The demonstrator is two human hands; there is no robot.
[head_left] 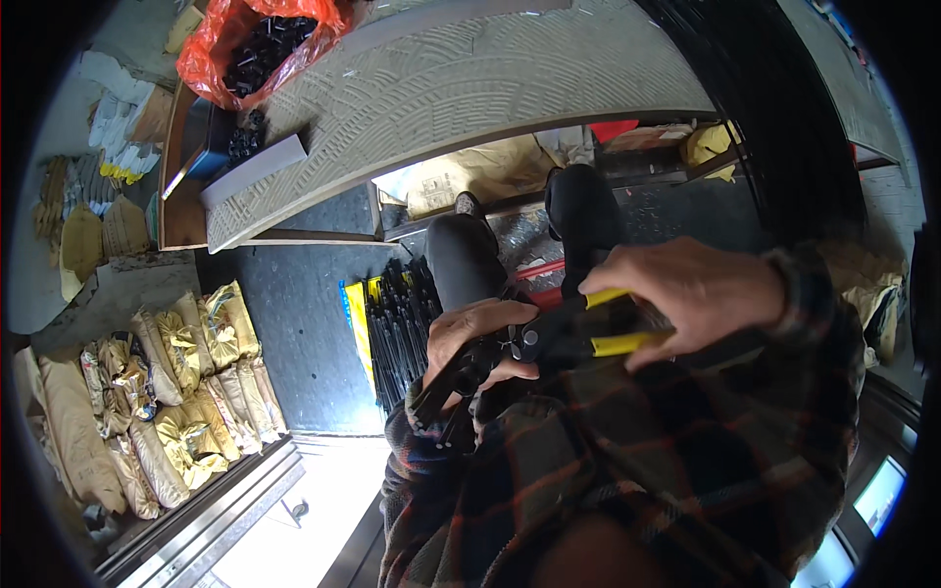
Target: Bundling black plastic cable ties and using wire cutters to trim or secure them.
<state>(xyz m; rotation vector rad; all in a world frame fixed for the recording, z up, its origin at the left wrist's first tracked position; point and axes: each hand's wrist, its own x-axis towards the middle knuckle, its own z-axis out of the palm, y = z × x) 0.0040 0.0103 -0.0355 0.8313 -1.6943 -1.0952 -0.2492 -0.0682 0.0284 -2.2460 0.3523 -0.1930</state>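
My right hand (pixel 701 289) is closed around the yellow handles of a pair of black pliers (pixel 578 333), held in front of my chest. The jaws of the pliers point left toward my left hand (pixel 470 338). My left hand grips a small black part (pixel 466 377) right at the jaws; its exact shape is hard to make out. Both forearms wear a dark plaid shirt. My knees in dark trousers (pixel 461 255) show just beyond the hands.
A pile of black parts on a yellow sheet (pixel 392 323) lies on the dark floor by my knees. A ribbed beige tabletop (pixel 461 88) spans the top, with an orange bag of black pieces (pixel 255 44) on it. Several tan and gold sacks (pixel 176 382) lie at the left.
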